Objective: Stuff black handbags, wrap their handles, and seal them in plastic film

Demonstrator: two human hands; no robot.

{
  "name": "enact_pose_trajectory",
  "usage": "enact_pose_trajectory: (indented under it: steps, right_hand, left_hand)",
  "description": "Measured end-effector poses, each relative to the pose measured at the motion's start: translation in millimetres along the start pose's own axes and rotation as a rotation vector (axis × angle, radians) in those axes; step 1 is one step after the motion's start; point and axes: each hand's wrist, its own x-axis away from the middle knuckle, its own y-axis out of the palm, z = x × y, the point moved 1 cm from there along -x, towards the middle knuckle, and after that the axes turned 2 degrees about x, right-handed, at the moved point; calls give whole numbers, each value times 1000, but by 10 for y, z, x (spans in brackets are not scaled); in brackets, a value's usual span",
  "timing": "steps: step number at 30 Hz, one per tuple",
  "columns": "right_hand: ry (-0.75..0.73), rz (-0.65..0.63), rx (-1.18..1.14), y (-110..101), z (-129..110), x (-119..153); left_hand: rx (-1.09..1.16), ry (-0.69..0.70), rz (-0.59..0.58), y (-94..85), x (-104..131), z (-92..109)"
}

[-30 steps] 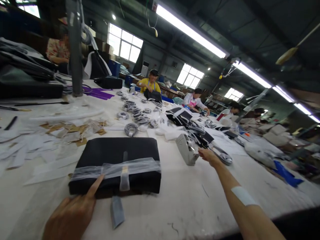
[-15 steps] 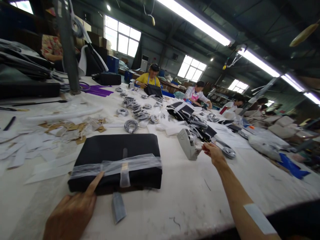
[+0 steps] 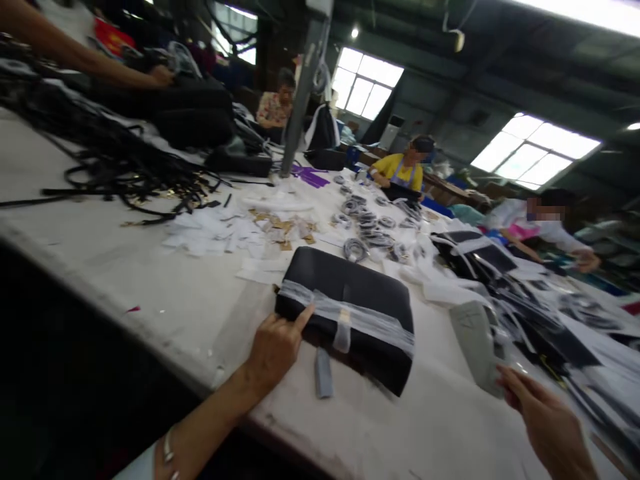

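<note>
A black handbag [image 3: 350,275] lies flat on the table, with a band of thin translucent wrapping [image 3: 377,323] across it. My left hand [image 3: 275,343] rests at its near left side. Its index finger is stretched out and presses on the wrapping, the other fingers curled and holding nothing. At the right stands a grey tape dispenser [image 3: 473,337]. My right hand [image 3: 545,410] is at its near end, thumb and fingers pinched together, seemingly on the end of the clear tape, which hardly shows. A small grey strap end [image 3: 323,373] sticks out in front of the bag.
Coiled grey straps [image 3: 367,220] in several bundles lie behind the bag. Paper scraps [image 3: 215,230] and black straps [image 3: 150,173] cover the left. More black bags [image 3: 500,267] are piled at the right. Co-workers sit across the table, one in a yellow top [image 3: 395,167]; another person's arm [image 3: 100,67] reaches in upper left.
My view has swung to the left, so the bag and dispenser appear farther right. My left finger stays on the wrapping and my right hand stays at the dispenser.
</note>
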Motion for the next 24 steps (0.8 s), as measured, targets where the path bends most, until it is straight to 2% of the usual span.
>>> enact_pose_trajectory:
  steps: [2, 6, 9, 11, 14, 19, 24]
  right_hand:
    - [-86, -227, -85, 388, -531, 210]
    - [-348, -705, -181, 1298, -1671, 1026]
    - [-453, -986, -179, 1890, -2182, 1512]
    - [-536, -1029, -85, 2162, -2294, 1639]
    - [-587, -976, 75, 2384, -2243, 1586]
    - [-527, -997, 210, 2514, -2097, 1375]
    - [-507, -1066, 305, 2580, -2134, 1352]
  left_hand:
    - [48, -25, -55, 6, 7, 4]
    - [118, -61, -131, -20, 39, 24]
    - [161, -84, -156, -52, 37, 25]
    - [177, -88, -165, -69, 29, 17]
    - [211, -74, -185, -88, 25, 2]
    - [274, -79, -190, -104, 37, -23]
    - [303, -112, -175, -112, 26, -61]
